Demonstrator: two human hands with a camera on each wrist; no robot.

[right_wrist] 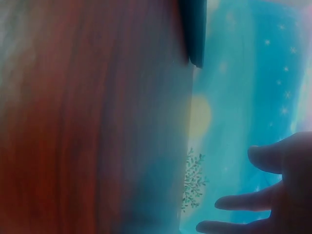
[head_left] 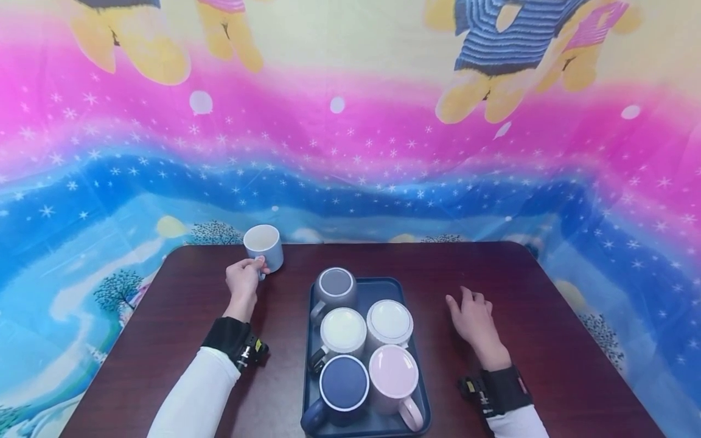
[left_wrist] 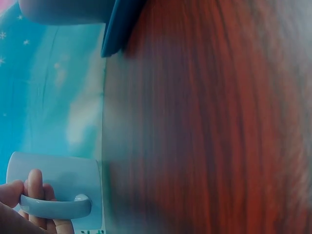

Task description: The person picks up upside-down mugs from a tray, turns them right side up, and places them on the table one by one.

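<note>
**Left fingers grasping pale blue mug by handle; right fingers free**

Left hand (head_left: 243, 280): fingers (left_wrist: 35, 185) curled through the handle (left_wrist: 53, 209) of the pale blue mug (head_left: 264, 250), thumb near the upper end of the loop. Right hand (head_left: 474, 319): fingers spread, nothing in them. Contact with the desk (head_left: 547, 340): can't tell.

Pale blue mug: at the far left of the desk, near the back edge, upright, mouth up, handle toward the person. Base touching wood or just off it: can't tell.

Handling, judging by looks: probably glazed ceramic, so stiff, moderate weight, no give. Smooth wall likely slippery, worse with damp fingers. Likely to chip or crack if knocked. Best held at the handle, fingers through the loop, thumb pressed on top to check tilt; weight off to one side, so apt to swing in a loose pinch. Fallback: palm round the body.

Further out: tray (head_left: 383, 286) between the hands, apart from the pale blue mug. On it, five mugs, bottoms up by the look: grey mug (head_left: 336, 291) at far left, black-handled mug (head_left: 343, 331) mid-left, white mug (head_left: 390, 319) to its right, navy mug (head_left: 344, 386) near left, pink mug (head_left: 393, 374) near right. Tightly packed.

Behind the desk: printed cloth (head_left: 350, 152).
</note>
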